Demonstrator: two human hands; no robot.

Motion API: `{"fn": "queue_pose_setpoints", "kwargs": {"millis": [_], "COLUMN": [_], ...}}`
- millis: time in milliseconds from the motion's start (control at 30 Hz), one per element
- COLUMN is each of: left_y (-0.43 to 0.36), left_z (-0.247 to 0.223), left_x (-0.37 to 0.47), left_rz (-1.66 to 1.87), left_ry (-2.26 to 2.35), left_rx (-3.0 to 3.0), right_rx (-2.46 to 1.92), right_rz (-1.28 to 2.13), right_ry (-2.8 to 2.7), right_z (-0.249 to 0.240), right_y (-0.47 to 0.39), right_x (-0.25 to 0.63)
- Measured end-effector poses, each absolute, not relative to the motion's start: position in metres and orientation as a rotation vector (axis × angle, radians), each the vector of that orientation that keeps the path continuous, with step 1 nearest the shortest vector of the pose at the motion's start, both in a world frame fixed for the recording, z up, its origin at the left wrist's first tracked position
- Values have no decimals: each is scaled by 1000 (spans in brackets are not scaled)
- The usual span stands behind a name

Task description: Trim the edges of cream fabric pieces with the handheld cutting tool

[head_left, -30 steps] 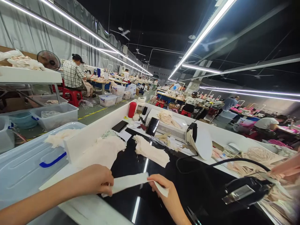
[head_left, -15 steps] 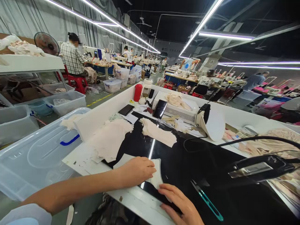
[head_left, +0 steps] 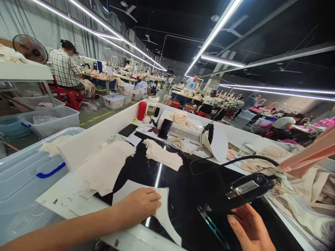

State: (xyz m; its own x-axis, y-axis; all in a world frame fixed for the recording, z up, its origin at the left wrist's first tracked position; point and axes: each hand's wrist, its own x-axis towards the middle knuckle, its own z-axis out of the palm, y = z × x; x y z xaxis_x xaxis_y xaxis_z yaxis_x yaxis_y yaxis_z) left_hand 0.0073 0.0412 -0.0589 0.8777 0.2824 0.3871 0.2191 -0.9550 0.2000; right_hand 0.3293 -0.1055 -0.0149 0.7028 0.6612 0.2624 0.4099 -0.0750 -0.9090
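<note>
My left hand lies on a white, curved-edged pattern piece at the front edge of the glossy black work surface. Its fingers are bent and close together, pressing down, with a small cream edge showing at the fingertips. To the right, my right hand is palm up beneath a black corded hand tool with a silver plate. The thumb stands apart from the fingers, whose tips are partly hidden behind the tool. Teal thread snips lie just left of this hand.
Cream cloth pieces are stacked at left, and a smaller cloth stack lies farther back. Two phones, a red bottle and a white lamp stand along the back. Cloth is heaped at right; a lidded plastic bin stands at left.
My right hand has left the pattern piece and moved right to beneath the black tool. The left hand stays on the piece. The view has turned rightward, and the tool's angle has changed slightly.
</note>
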Motion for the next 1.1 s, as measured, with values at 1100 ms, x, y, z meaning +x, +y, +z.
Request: {"fn": "queue_pose_setpoints", "kwargs": {"millis": [1100], "left_y": [38], "left_z": [-44], "left_x": [30], "left_rz": [667], "left_ry": [259], "left_rx": [2977], "right_rx": [-808], "right_rz": [396], "right_ry": [-886], "right_z": [1], "right_y": [29], "right_x": [226]}}
